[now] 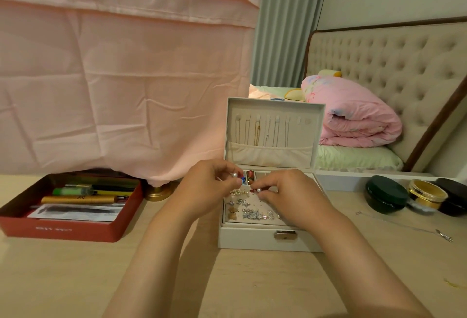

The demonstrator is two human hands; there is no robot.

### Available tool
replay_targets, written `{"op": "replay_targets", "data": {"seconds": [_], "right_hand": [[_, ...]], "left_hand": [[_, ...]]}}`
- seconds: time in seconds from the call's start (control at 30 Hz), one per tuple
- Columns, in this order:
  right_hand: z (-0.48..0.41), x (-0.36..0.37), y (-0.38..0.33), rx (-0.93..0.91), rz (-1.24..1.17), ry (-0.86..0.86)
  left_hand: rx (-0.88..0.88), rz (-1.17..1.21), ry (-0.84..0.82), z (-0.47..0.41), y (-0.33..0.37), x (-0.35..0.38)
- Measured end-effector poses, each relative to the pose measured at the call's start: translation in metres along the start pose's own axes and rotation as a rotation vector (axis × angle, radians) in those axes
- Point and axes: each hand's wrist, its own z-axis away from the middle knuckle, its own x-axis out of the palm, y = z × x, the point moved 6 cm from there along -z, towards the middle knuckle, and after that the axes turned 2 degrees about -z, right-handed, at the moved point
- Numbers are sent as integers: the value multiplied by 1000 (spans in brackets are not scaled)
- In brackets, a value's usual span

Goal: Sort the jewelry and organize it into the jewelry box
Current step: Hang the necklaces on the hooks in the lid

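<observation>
A white jewelry box [267, 240] stands open on the desk, its lid [274, 108] upright with several thin necklaces [257, 130] hanging inside. The tray holds several small silver and gold earrings [252, 213] and a red piece [250, 174] in a back compartment. Over the tray, my left hand [207, 189] pinches a pearl earring [235, 174]. My right hand [283, 191] pinches a second pearl earring [258, 190] just above the earring panel.
A red tin [63, 230] with pens and papers sits at the left. Three round jars [386, 195] stand at the right, with a thin silver chain [429, 231] lying on the desk near them. Pink cloth [121, 77] hangs behind; a bed is at the back right.
</observation>
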Motion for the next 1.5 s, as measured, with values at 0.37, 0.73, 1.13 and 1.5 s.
{"op": "replay_targets", "data": {"seconds": [0.37, 0.73, 1.13, 1.5], "right_hand": [[-1, 2, -9, -139, 181, 15], [1, 5, -11, -167, 187, -16], [3, 1, -8, -88, 36, -113], [4, -32, -8, -52, -582, 22]], "left_hand": [[37, -84, 4, -3, -6, -2], [18, -122, -8, -2, -3, 2], [5, -127, 1, 1, 1, 3], [30, 147, 17, 6, 22, 20]]}}
